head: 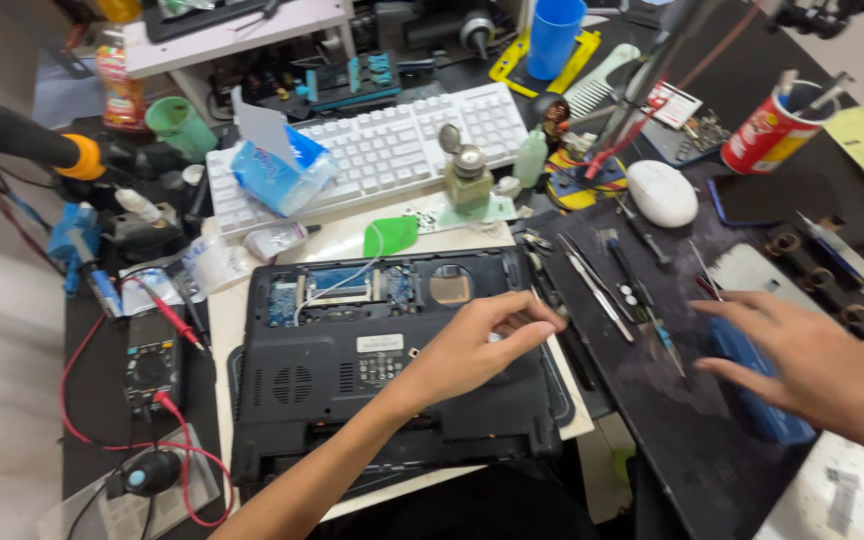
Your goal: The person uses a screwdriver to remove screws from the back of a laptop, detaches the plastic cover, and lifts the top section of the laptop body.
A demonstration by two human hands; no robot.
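Observation:
A black laptop (352, 370) lies upside down on the bench with its top bay uncovered, showing blue circuit boards (337, 285). My left hand (477, 345) rests on the laptop's right side, fingertips pinched near the edge; I cannot tell whether something small is between them. My right hand (812, 365) hovers with spread fingers over a blue rectangular box (752, 385) on the dark work mat (672, 400). Tweezers (592, 285) and a screwdriver (637, 295) lie on the mat between the hands.
A white keyboard (392, 150) with a blue tissue pack (282, 170) sits behind the laptop. A multimeter (149, 365) with red leads lies left. A white mouse (662, 193), a red can (767, 135), a blue cup (555, 35) and a small bottle (468, 180) crowd the back.

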